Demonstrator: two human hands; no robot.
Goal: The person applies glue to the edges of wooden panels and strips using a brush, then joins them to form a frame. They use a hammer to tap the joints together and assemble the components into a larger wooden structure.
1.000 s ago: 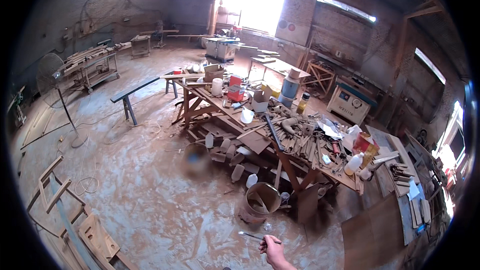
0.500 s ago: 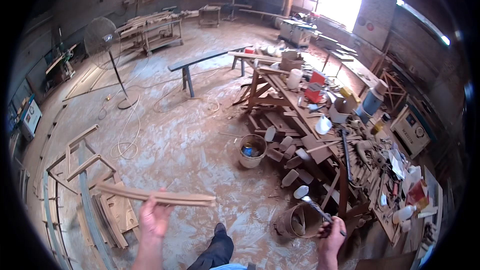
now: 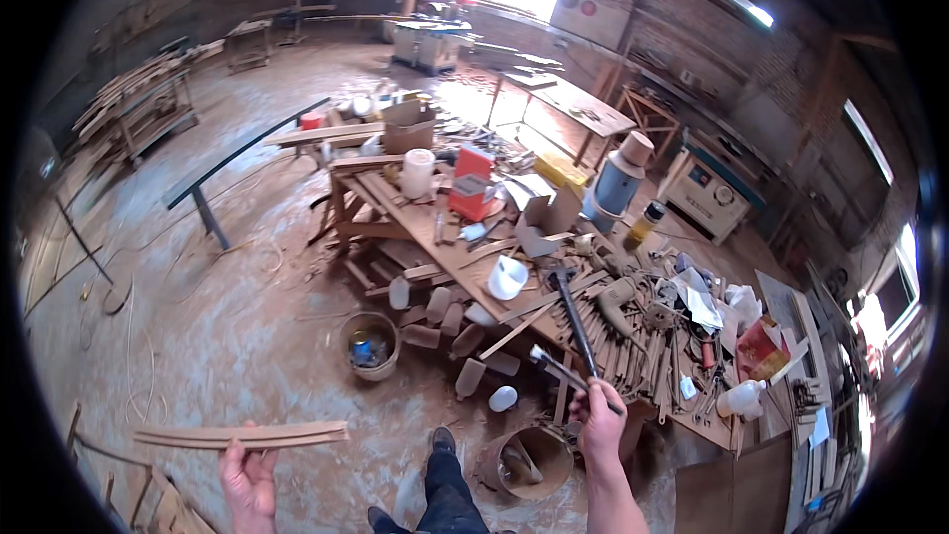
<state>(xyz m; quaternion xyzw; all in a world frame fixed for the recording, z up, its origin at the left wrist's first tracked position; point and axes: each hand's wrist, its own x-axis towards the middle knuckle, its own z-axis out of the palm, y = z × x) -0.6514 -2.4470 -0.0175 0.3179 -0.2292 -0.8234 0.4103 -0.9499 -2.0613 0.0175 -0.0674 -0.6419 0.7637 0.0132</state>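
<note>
Holding a curved wood strip (image 3: 311,431) in L hand (image 3: 249,480), low on the L side over the floor (image 3: 297,356); fingers grasp it from below nr mid-length, piece approx level, poss. two layers stacked, can't tell. R hand (image 3: 600,423) is out fwd by the near edge of the tabletop (image 3: 455,262), fingers clenched on a brush (image 3: 565,370) w/ pale tip pointing up-left. Hammer (image 3: 576,321) shows beside the scrap pile (image 3: 618,361), handle end right by R fingers; can't tell if they grip it too. Step in hand, my read: strip + brush held ready but well apart, so no brushwork at this pt. Next move prob. calls for a firm L grip so the strip doesn't tip, plus R fingers either clearing or properly taking the hammer handle w/o losing the brush. Bucket (image 3: 556,465) sits nr R forearm; white jug (image 3: 507,278) on tabletop.
</note>
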